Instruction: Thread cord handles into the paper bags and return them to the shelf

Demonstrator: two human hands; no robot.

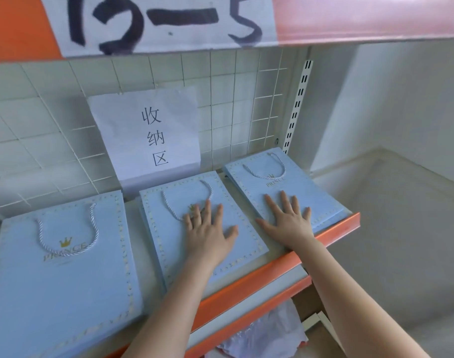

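Observation:
Three light blue paper bags lie flat side by side on the shelf (285, 259), each with a white twisted cord handle resting on its face. The left bag (53, 285) shows a gold crown print, and its cord handle (67, 232) loops over the print. My left hand (208, 228) lies flat, fingers spread, on the middle bag (169, 228), touching its cord handle (187, 200). My right hand (289, 218) lies flat, fingers spread, on the right bag (306, 192), below its cord handle (266, 166). Neither hand grips anything.
The shelf has an orange front edge and a white wire grid back (53, 140). A paper sign with characters (153, 135) hangs behind the middle bag. A numbered sign (164, 21) hangs above. Crumpled plastic (267, 332) lies on the lower level. A white wall stands at the right.

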